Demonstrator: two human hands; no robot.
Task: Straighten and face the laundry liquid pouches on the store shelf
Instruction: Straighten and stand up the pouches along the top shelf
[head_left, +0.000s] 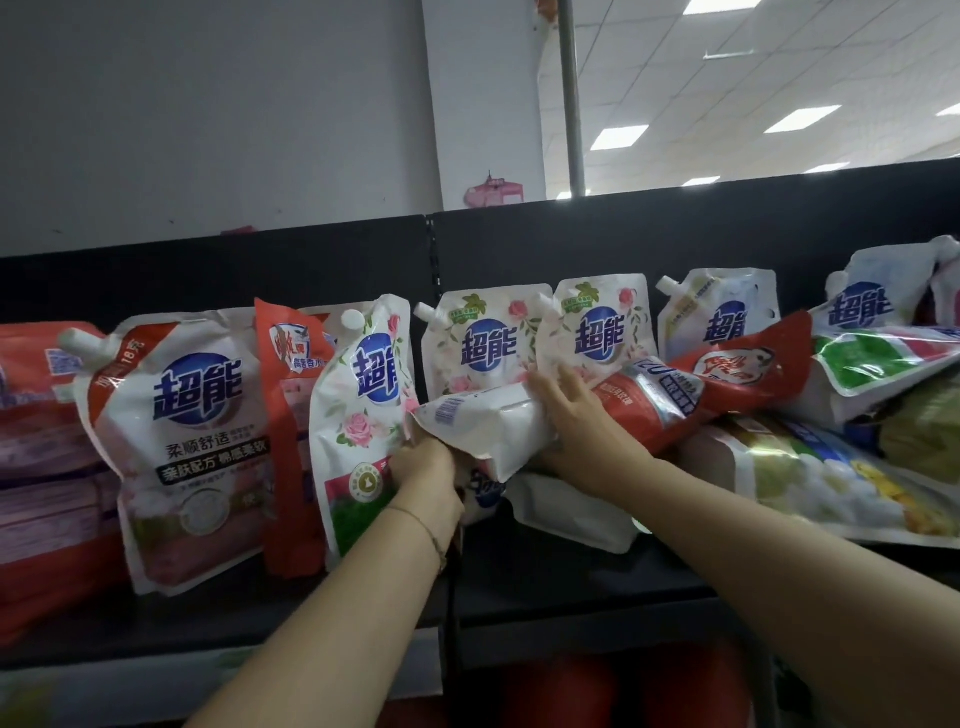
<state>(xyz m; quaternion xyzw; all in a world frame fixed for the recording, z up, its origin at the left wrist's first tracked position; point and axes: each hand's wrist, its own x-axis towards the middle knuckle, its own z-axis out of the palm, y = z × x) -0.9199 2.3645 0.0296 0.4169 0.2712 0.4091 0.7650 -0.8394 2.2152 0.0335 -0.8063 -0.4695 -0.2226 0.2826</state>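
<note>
We steady the toppled red-and-white pouch (644, 410), probably to stand it up: the left hand (423, 462) curls its fingers round the white end, while the right hand (571, 415) spreads its fingers flat across it.

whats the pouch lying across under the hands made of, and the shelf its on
The lying pouch looks like thin flexible plastic film with a glossy printed finish: it creases, sags and catches glare from the lights. The shelf is probably painted metal, matte black: flat hard surfaces and a slotted upright in the back panel suggest it, though the look leaves that open.
</note>
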